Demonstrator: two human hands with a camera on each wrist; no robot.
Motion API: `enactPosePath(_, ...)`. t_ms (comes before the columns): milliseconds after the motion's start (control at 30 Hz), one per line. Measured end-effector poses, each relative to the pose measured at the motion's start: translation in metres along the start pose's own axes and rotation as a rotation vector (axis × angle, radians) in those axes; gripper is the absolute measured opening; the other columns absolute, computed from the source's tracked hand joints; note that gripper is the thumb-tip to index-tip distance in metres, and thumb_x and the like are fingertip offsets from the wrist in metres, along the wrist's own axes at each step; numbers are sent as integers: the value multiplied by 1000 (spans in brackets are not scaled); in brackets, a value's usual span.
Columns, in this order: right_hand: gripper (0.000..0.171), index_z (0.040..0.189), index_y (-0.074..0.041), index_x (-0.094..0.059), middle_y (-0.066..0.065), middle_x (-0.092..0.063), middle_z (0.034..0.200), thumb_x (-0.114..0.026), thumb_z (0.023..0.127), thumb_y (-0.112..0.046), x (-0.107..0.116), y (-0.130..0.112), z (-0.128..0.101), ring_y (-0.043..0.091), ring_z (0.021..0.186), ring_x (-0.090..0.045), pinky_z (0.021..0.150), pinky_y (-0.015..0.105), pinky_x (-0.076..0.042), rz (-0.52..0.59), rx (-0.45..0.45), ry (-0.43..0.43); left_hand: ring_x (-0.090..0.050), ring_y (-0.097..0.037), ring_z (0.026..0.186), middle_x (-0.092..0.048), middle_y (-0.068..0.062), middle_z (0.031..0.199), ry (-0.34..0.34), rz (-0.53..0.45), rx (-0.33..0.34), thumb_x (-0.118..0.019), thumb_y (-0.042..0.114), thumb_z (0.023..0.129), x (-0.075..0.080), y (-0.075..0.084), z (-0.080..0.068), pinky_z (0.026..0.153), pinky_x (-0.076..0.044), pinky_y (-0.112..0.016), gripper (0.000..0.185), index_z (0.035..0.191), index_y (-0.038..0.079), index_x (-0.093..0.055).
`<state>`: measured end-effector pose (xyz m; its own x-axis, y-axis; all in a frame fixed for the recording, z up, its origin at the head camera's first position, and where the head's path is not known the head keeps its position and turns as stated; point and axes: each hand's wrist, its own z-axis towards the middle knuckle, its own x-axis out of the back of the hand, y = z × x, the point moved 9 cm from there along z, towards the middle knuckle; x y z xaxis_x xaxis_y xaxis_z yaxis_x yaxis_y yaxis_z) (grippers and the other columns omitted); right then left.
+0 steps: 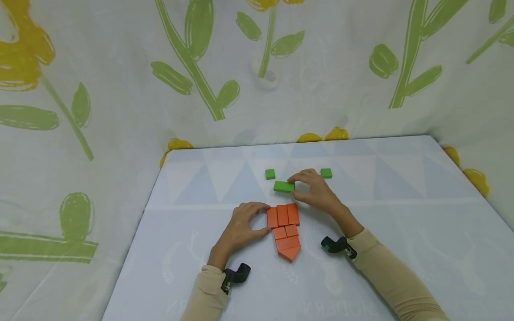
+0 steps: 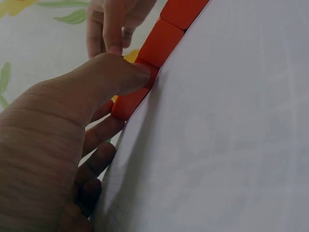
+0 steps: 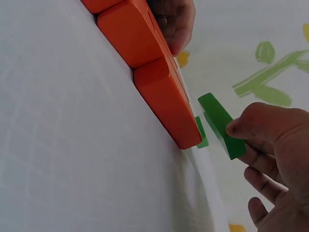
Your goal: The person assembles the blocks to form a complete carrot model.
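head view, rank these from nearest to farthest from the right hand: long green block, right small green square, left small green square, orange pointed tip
1. long green block, pinched by the right hand
2. right small green square, just behind
3. left small green square, back left
4. orange pointed tip, nearest the person

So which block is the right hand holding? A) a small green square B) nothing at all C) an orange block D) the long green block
D: the right hand pinches the long green block just above the orange blocks, while the two small green squares lie apart on the table, untouched.
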<state>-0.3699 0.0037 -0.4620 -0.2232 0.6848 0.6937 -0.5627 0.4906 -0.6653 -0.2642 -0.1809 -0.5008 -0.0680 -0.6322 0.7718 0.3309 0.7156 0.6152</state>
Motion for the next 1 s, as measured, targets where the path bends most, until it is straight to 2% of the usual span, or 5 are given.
enactPosePath(533,31,115,-14,-72,-1,-67,117,-74,85,-9,-11,-11,-3,24,121,-47,101,52,-42,15,63,-117,-48,-15,122,-57,9,136,9,0,-14,-76,41,85,1,3,0,105,-33,-44,56,136,25,-59)
enactPosePath(1000,31,116,-15,-72,-3,-66,116,-73,86,-7,-20,-10,-4,24,121,-46,101,55,-39,18,63,-196,-48,-15,121,-58,9,135,23,-8,-22,-76,40,85,3,5,0,105,-33,-45,55,136,25,-59)
